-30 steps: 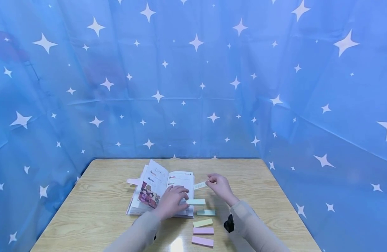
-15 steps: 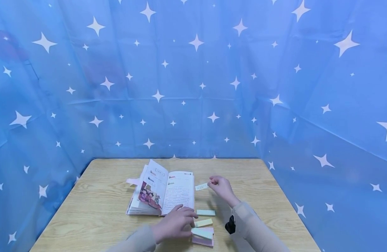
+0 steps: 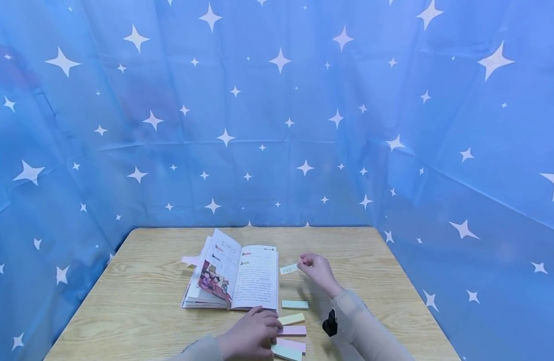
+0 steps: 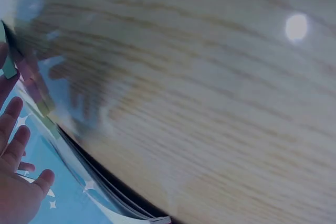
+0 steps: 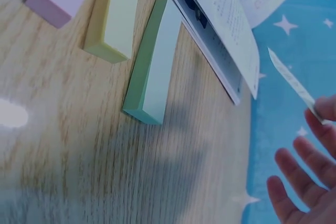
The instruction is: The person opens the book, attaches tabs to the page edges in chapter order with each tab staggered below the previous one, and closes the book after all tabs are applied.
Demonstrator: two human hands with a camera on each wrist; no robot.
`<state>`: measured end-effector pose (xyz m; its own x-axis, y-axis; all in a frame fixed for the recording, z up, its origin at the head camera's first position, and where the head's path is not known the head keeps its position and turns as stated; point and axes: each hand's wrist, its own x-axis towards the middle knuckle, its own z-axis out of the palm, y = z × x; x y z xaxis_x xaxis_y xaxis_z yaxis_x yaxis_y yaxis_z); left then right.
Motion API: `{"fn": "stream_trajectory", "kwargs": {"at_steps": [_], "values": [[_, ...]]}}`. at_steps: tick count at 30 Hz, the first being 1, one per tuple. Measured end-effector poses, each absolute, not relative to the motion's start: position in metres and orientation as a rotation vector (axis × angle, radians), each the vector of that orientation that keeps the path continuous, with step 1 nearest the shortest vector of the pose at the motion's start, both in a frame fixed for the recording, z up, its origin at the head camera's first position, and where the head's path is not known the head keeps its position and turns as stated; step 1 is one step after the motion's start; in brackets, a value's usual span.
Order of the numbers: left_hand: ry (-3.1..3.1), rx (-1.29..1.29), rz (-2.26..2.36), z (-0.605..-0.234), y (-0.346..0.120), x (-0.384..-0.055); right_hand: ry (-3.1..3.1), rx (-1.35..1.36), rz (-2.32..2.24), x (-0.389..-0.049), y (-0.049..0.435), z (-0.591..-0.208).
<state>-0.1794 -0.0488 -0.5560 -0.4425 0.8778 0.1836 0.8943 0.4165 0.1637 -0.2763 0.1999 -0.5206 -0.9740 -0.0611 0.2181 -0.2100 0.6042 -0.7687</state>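
Observation:
My right hand [image 3: 319, 272] pinches one end of a pale sticky note strip [image 3: 289, 268] between thumb and fingertips. The strip has marks on it and sticks out toward the book's right edge. In the right wrist view the other fingers [image 5: 302, 166] spread away from it. My left hand [image 3: 251, 333] is low in front of the book, holding a light green sticky note pad [image 3: 287, 352] by its left end. This pad partly overlaps a pink pad [image 3: 291, 344]. An open book [image 3: 254, 281] lies at centre left, with a picture on its left page and printed text on the right.
More sticky note pads lie in a column right of the left hand: a green pad [image 3: 295, 305], a yellow pad [image 3: 292, 319] and another pink pad [image 3: 292, 331]. A pink tab [image 3: 189, 260] juts from the book's left side. A starry blue curtain [image 3: 277, 125] surrounds the wooden table [image 3: 371, 260].
My left hand has moved from the book's right page down toward the near side, carrying the light green pad to the column's front. My right hand drew the strip slightly away from the book.

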Motion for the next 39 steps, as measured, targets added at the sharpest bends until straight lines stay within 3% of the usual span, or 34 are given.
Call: {"fn": "stream_trajectory", "kwargs": {"at_steps": [39], "values": [[-2.739,-1.329,-0.263,-0.565,-0.015,-0.2,-2.716,0.164,1.368,-0.268,0.199,-0.536]]}}
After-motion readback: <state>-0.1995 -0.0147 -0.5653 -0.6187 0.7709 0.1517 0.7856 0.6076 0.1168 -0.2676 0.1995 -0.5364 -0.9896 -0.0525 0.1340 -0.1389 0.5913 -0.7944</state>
